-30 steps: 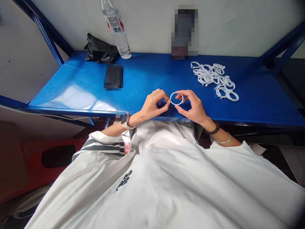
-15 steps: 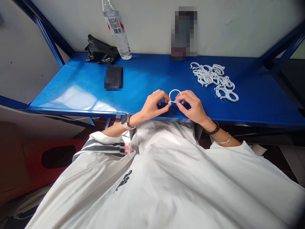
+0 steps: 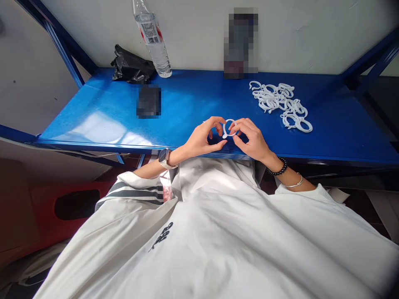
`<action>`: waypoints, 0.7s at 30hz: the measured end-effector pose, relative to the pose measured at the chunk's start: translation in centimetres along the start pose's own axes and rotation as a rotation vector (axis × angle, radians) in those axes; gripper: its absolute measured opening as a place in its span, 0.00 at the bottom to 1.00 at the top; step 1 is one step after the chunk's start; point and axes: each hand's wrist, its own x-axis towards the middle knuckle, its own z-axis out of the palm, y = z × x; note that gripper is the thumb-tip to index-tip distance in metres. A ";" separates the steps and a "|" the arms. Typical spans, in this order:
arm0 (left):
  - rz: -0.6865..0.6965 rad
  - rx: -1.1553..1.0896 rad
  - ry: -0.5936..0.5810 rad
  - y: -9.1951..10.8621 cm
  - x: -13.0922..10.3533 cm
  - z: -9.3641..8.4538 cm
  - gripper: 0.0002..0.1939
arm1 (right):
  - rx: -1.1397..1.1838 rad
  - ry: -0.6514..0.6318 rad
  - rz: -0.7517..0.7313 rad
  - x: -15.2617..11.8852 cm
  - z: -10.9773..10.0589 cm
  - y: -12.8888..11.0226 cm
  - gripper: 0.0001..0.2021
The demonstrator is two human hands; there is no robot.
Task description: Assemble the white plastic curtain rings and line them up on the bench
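Note:
A white plastic ring with a small knob (image 3: 225, 136), like a curtain ring, is held up over the front edge of the blue table. My right hand (image 3: 252, 139) pinches its right side, fingers at the rim and thumb just below. On the other side, my left hand (image 3: 201, 137) has thumb and fingers spread apart. Its index fingertip is at the ring's upper left rim; whether it touches is hard to tell. The knob sits in the gap between that finger and thumb. Several similar white rings (image 3: 269, 101) lie heaped to the right, beyond my right hand.
The blue table (image 3: 193, 99) stands against a pale wall. At its back left are a water bottle (image 3: 156, 45) and a black plastic bag (image 3: 132, 68). A blurred dark item (image 3: 149, 101) lies in front of them. Another blurred object (image 3: 241, 45) stands at the back.
My left thumb and fingers have parted from their pinch on the ring's knob. The ring has tilted and shifted slightly right and down. My right hand stays on it.

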 end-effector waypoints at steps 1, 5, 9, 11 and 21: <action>-0.005 -0.002 -0.010 0.1 0.1 -0.1 0.27 | -0.003 -0.004 0.005 0.0 0.0 0.0 0.04; -0.036 -0.005 -0.053 0.4 0.3 -0.3 0.30 | -0.004 -0.018 0.024 0.1 -0.1 -0.1 0.05; -0.048 0.005 -0.089 0.5 0.4 -0.3 0.31 | -0.010 -0.020 0.016 0.0 -0.1 0.0 0.06; -0.046 0.017 -0.100 0.4 0.4 -0.3 0.31 | -0.015 -0.013 0.001 0.0 0.0 0.1 0.07; -0.028 0.030 -0.176 0.3 0.5 -0.5 0.34 | -0.037 0.031 -0.027 0.0 0.1 0.2 0.10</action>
